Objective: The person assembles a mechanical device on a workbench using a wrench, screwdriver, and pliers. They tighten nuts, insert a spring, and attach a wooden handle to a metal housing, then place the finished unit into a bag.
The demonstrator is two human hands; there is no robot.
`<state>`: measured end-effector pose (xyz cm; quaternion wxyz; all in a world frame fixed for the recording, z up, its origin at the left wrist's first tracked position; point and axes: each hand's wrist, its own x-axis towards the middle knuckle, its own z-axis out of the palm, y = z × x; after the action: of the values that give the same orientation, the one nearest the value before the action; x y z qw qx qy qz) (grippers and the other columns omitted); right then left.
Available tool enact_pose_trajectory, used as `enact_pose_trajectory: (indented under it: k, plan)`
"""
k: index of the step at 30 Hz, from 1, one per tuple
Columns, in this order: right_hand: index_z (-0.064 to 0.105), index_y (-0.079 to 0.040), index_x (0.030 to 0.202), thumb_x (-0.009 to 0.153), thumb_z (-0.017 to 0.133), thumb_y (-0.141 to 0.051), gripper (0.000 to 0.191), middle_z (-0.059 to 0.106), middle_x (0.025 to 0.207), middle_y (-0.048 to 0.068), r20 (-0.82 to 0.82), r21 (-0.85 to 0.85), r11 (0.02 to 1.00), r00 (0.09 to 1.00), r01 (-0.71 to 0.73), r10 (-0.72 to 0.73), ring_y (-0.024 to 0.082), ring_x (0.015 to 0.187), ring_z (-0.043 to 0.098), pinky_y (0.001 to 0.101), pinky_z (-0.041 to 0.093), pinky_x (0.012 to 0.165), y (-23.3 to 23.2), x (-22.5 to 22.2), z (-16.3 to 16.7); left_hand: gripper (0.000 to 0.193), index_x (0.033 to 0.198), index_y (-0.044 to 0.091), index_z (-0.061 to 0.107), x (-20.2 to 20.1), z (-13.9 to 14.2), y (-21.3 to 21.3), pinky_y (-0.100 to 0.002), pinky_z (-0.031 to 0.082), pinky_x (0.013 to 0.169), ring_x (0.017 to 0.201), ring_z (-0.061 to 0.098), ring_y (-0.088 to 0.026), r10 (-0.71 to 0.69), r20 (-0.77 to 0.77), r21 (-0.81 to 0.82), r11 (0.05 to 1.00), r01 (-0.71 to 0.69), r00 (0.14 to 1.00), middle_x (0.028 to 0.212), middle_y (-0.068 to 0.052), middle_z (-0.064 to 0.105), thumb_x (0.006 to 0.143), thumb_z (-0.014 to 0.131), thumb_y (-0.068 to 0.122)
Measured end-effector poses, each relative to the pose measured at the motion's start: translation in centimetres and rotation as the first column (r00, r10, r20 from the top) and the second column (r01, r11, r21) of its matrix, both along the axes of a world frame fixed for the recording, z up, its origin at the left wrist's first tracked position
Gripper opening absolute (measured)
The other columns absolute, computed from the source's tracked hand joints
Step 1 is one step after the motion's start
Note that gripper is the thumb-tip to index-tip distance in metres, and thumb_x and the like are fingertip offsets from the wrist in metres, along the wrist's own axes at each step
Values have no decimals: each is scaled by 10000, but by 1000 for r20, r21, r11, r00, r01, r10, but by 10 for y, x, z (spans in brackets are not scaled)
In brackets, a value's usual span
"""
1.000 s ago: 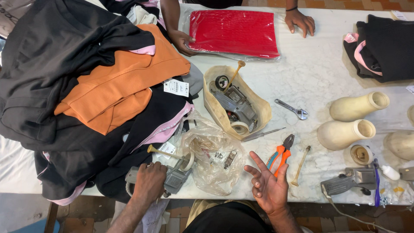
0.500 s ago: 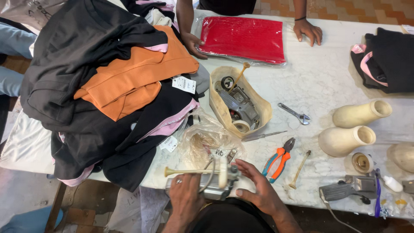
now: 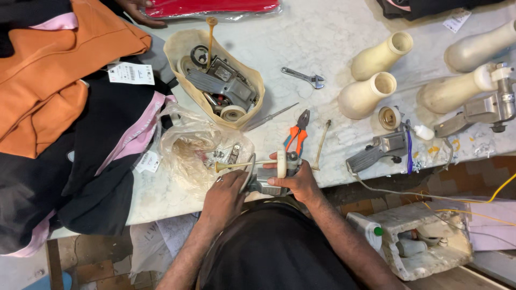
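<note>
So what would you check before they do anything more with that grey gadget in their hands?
1. Both hands on the grey hand tool: ok, left hand and right hand grip it.
2. Cream disc seated on the tool: cannot tell.
3. Thin rod pointing away from the body: ok, it points left over the clear plastic bag.
4. Orange-handled pliers within reach: ok, just beyond the right hand.
5. Tool over the marble table: ok, at its near edge.
</note>
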<state>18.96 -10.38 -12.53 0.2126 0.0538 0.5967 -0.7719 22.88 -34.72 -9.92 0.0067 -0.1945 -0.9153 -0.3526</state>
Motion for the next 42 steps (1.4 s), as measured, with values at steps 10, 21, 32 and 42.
enact_pose_trajectory:
  k: [10,21,32,42]
  plan:
    - [606,14,1287,662,920,-22,700,762,1142,144,-154,-145,987,987,-70,48,224,1110,711,377,591,984,24,7,4,467,1312,-10,476,22,10,-17,-214,527,616,766,656,-88,166,613,634,478,-607,772,939,-88,662,899,694,-7]
    - [656,23,1277,673,932,-89,673,761,1119,121,-262,196,980,961,-39,91,166,1032,720,336,596,938,38,-2,38,306,1299,-37,516,27,-11,-24,-236,511,547,610,631,-111,463,575,543,401,-738,675,745,-41,649,1007,548,47]
    - [664,-12,1265,658,849,75,641,736,976,81,-206,286,895,934,343,-292,160,936,727,314,613,799,128,50,97,369,997,57,750,16,-31,12,-496,545,737,813,704,-370,5,545,-150,984,91,838,823,-172,742,925,716,417]
    - [665,2,1144,743,904,-189,504,741,1028,88,-349,711,484,853,511,-387,189,935,706,343,566,823,91,65,70,412,1244,88,647,-33,-36,97,-473,564,824,1020,681,-369,-51,241,17,999,48,969,1114,-147,686,897,755,283]
